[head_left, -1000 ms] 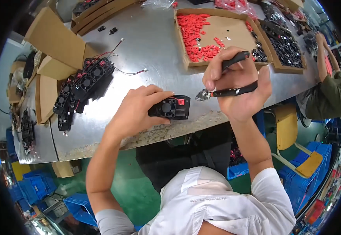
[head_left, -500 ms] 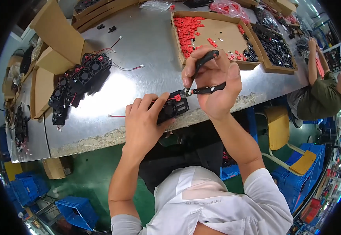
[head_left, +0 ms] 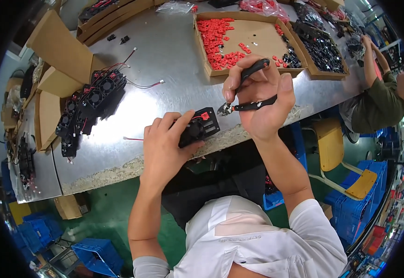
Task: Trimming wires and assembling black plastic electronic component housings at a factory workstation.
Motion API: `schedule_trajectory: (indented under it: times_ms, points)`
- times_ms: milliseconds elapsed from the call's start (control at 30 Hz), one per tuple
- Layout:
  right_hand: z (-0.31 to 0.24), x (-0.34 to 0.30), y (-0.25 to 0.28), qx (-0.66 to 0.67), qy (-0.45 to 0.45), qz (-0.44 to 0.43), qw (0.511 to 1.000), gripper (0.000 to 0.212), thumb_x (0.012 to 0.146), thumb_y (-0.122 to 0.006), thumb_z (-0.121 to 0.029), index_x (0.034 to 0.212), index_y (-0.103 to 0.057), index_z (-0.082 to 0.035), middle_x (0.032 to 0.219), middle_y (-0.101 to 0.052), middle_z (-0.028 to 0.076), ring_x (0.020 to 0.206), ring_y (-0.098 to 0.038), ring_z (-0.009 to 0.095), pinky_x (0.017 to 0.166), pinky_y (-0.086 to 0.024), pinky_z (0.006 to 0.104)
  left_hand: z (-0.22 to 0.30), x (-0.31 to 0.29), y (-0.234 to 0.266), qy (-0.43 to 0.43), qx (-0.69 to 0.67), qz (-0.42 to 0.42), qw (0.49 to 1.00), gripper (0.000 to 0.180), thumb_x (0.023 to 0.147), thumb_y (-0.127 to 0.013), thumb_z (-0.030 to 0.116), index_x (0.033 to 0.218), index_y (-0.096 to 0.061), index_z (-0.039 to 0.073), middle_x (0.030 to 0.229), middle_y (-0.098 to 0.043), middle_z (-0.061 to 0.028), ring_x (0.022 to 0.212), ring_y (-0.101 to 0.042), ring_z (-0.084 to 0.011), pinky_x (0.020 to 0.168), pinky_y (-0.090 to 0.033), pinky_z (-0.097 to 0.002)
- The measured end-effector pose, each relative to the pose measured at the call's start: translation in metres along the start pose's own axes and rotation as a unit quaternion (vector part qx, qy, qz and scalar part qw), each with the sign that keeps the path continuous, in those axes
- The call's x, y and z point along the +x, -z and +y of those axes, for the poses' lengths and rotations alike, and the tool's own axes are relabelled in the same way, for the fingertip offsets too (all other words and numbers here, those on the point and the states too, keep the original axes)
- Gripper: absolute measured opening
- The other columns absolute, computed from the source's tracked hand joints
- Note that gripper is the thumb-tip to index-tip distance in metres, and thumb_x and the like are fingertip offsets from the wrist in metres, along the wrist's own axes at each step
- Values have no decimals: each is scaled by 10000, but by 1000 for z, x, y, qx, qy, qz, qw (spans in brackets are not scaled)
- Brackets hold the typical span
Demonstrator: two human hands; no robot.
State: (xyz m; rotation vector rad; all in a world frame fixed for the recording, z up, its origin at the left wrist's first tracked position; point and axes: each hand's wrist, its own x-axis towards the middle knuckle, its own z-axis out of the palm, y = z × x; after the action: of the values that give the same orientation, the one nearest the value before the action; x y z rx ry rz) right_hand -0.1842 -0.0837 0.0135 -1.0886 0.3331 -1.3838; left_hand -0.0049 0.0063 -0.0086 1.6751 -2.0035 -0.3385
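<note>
My left hand (head_left: 164, 142) grips a black fan module (head_left: 204, 126) near the front edge of the metal table. A small red plastic piece (head_left: 205, 116) sits on the module's top, and a thin red wire sticks out to the left of my hand. My right hand (head_left: 266, 99) is closed round a pair of black-handled cutting pliers (head_left: 254, 104), the handles spread apart. The pliers' metal jaws point left toward the module, a short gap away from it.
More fan modules with loose wires (head_left: 97, 95) are piled at left beside an open cardboard box (head_left: 56, 44). A cardboard tray (head_left: 246, 28) of red pieces and another tray (head_left: 320, 53) of black parts lie at the back right. A person (head_left: 380, 99) works at far right.
The pliers in my right hand have moved right, away from the red piece on the module. My left hand keeps its hold on the module.
</note>
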Motion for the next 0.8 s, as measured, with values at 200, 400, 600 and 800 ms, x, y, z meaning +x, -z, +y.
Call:
schedule_trajectory:
  times_ms: [200,400,600,800]
  points:
    - [-5,-4,8,-10,6,19,1000,689,896,-310,-638,1058,-518,-2,790,-528,138,655,-507,227,619,-418,346,-8,20,13,41,-95,-87,991,619,584,-836,126,1159,-623,45,952,-598,-92,831,-583,-247,762,-470,-317]
    - [-3,-8,25,6,10,40,999,683,902,-298,-629,1050,-527,-3,783,-532,132,651,-514,219,619,-419,338,-15,34,23,91,-176,-187,962,611,617,-841,130,1174,-615,24,923,-582,-49,830,-545,-155,788,-446,-279]
    - [-2,-15,36,5,-5,75,997,686,904,-282,-628,1052,-533,-7,776,-537,119,646,-517,209,611,-411,324,-18,43,25,94,-193,-218,952,592,632,-840,128,1166,-613,9,902,-578,-32,849,-522,-133,810,-421,-255]
    - [-4,-16,39,-13,2,73,997,691,905,-282,-630,1061,-532,-5,777,-540,120,645,-518,207,609,-412,323,-16,40,24,106,-205,-214,949,613,624,-845,123,1181,-609,26,911,-581,-30,873,-531,-140,828,-424,-262]
